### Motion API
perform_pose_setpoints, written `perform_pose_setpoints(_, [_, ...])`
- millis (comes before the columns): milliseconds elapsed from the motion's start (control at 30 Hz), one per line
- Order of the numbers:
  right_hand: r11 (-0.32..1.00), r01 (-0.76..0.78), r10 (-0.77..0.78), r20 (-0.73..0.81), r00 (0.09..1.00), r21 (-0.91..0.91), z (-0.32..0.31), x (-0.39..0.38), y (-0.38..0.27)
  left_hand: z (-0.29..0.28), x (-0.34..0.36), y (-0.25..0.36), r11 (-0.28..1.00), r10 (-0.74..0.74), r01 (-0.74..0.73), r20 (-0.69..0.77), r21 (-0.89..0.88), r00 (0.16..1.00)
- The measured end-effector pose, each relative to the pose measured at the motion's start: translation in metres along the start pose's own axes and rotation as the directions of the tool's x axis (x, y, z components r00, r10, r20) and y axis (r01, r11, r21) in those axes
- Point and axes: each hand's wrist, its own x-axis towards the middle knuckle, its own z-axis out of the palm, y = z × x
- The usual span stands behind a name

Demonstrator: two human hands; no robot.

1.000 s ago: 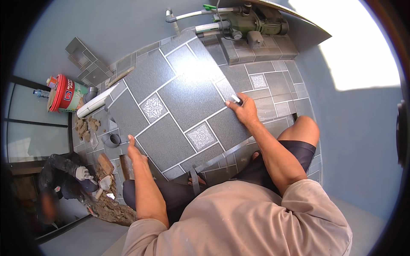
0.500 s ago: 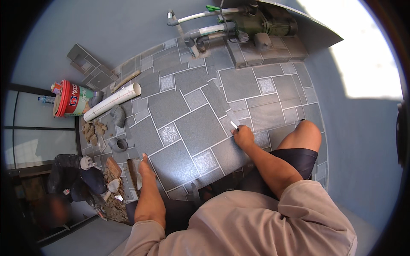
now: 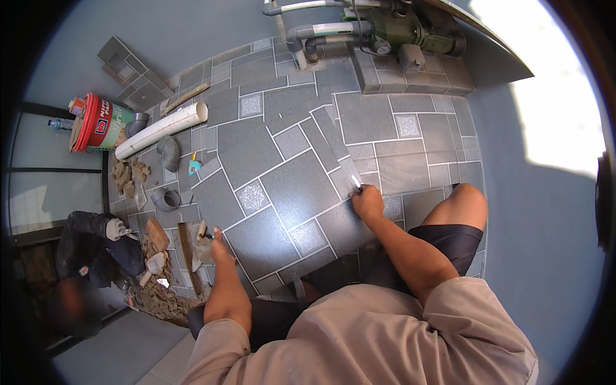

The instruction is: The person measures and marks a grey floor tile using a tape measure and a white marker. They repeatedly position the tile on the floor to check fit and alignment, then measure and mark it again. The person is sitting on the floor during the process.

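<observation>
While the right hand (image 3: 367, 203) clasps a pen-like tool (image 3: 357, 181) at the tile's (image 3: 292, 196) edge, the left hand (image 3: 221, 248) (grip unclear) sits opposite; the bucket's (image 3: 96, 122) contents are hidden.

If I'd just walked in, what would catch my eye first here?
Probably the large grey patterned tile, in the centre between the person's left hand and right hand. Next, the bright red bucket at the left, with a white pipe beside it, and the green pump at the upper right.
</observation>
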Motion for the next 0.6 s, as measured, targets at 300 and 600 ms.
perform_pose_setpoints(300, [0.966,0.259,-0.259,-0.083,0.962,-0.008,0.013,0.075,-0.072,-0.009,0.011,0.001,0.997,-0.008,0.007,0.019,0.073,1.0])
perform_pose_setpoints(600, [0.909,0.316,-0.299,-0.105,0.949,0.271,0.054,0.229,-0.165,0.003,0.051,-0.021,0.991,-0.055,0.041,0.107,0.128,0.993])
